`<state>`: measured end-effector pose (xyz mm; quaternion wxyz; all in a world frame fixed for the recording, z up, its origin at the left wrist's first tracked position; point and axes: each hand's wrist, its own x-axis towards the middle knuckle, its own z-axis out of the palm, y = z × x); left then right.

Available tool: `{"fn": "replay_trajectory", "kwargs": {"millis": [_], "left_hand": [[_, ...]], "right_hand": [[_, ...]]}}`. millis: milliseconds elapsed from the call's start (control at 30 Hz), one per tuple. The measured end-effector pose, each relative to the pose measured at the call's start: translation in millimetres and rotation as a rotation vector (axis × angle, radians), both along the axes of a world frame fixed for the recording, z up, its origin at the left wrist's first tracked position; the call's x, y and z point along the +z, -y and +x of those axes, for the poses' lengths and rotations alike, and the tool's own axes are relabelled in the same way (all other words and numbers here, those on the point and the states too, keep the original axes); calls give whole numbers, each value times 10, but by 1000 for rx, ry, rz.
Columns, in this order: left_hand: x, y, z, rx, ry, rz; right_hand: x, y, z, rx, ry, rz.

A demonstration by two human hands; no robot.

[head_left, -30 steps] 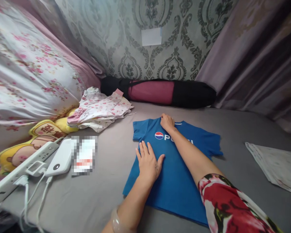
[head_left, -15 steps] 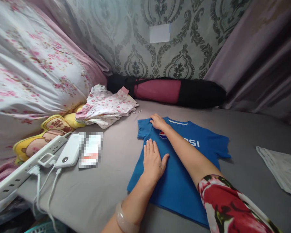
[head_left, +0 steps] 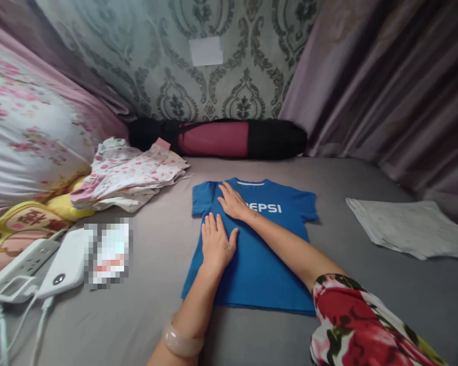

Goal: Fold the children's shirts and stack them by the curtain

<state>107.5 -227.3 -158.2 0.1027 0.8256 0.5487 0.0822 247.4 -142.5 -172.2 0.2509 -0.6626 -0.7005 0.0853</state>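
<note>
A blue T-shirt with white "PEPSI" lettering lies spread flat on the grey bedsheet, its collar away from me. My left hand rests palm down on the shirt's left side below the sleeve, fingers stretched out and thumb apart. Higher up, near the left shoulder seam, my right hand lies flat on the cloth with its fingers extended. It covers the round logo and part of the first letter. Neither hand grips the fabric.
Left are a crumpled patterned garment, a yellow plush, a power strip, a white power bank with cables and a blurred-out item. A black and maroon bag lies along the wall. Folded pale cloth sits right.
My view has turned to the right, so everything sits further left. The fingers of my right hand have gone from curled at the sleeve seam to flat on the shirt. My left hand stays flat.
</note>
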Motion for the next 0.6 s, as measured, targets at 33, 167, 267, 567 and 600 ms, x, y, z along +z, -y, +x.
{"fn": "replay_trajectory", "kwargs": {"millis": [33, 167, 267, 567, 600], "left_hand": [[-4, 1, 2, -2, -2, 2], [-24, 2, -6, -10, -9, 20], [-37, 1, -14, -14, -18, 56], [13, 338, 103, -334, -64, 70], [30, 394, 116, -398, -66, 59]], "right_hand": [[11, 133, 66, -2, 38, -37], [83, 620, 456, -101, 149, -180], [132, 945, 748, -264, 207, -257], [207, 1955, 780, -63, 239, -213], [214, 2046, 768, -34, 231, -213]]}}
